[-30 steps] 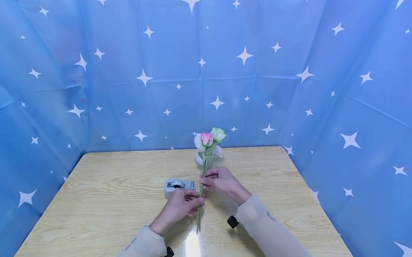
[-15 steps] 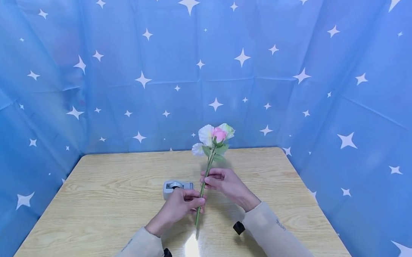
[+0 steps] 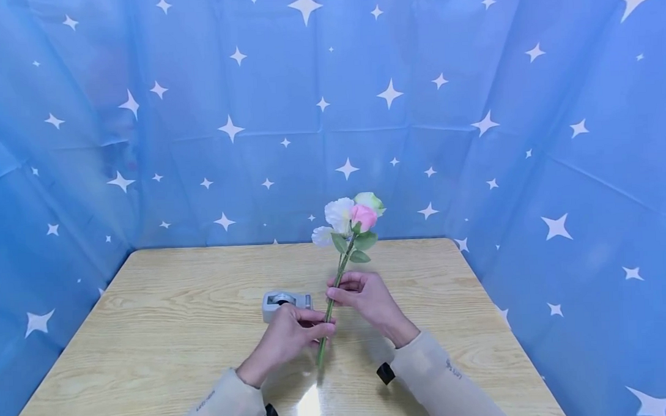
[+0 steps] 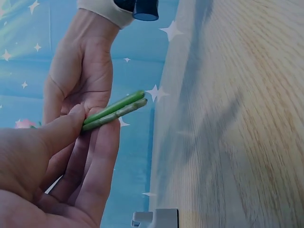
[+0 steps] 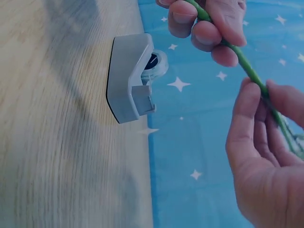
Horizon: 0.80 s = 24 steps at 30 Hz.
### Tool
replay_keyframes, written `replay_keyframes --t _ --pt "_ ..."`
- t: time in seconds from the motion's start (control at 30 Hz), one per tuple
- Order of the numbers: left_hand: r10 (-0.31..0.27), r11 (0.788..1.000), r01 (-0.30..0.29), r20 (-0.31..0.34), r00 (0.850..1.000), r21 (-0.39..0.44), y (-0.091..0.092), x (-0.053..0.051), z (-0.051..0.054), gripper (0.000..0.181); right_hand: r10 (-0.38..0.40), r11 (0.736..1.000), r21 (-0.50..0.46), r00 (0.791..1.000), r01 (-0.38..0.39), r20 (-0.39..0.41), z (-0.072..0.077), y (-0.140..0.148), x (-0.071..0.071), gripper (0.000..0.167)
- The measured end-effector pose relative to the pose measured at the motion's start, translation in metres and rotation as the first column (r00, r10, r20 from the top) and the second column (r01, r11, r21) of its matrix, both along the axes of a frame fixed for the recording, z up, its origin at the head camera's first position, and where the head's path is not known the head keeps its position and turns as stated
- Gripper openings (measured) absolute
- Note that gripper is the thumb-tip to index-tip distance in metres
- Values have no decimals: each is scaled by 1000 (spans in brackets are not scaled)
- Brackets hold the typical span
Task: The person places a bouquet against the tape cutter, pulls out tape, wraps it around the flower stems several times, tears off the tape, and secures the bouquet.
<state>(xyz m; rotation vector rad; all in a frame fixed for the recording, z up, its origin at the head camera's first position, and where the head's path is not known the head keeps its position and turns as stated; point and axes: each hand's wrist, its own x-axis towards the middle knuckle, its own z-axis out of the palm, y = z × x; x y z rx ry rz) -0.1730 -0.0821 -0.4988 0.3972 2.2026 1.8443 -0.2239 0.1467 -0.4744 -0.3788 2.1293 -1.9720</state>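
Observation:
A small bunch of flowers (image 3: 364,218) leans up and to the right over the table, with pink, white and pale green heads. Its green stems (image 3: 322,350) run down through both hands. Low on the stems, my left hand (image 3: 288,335) pinches them between thumb and fingers. Higher up, my right hand (image 3: 367,298) pinches the same stems. In the left wrist view, two cut stem ends (image 4: 128,105) stick out past the left fingers. A grey tape dispenser (image 5: 127,78) with a roll of clear tape stands just behind the left hand, partly hidden by it in the head view.
The wooden table (image 3: 177,311) reaches back to a blue curtain (image 3: 285,112) with white stars, which hangs behind it and along both sides. A bright light reflection lies on the tabletop near the front.
The flower heads have swung up and to the right, and the bunch has turned so the white petals and leaves show more. Both hands keep their hold on the stems.

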Motion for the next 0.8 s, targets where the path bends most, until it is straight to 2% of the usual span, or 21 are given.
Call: replay_keyframes --t 0.27,0.43,0.57,0.8 --pt "88 993 -93 -68 994 -77 4 -1 0 20 -6 999 40 1000 6 -4 4 -1 3 27" --pt "92 989 -103 -101 991 -104 6 -2 1 20 14 998 55 1000 -13 -14 6 3 6 32" --pt "56 991 -69 -109 992 -118 7 -2 1 20 29 998 48 999 -28 -15 7 6 7 35" --pt "-61 988 44 -117 991 -146 4 -1 -2 18 53 998 38 999 -53 -10 7 8 8 36"
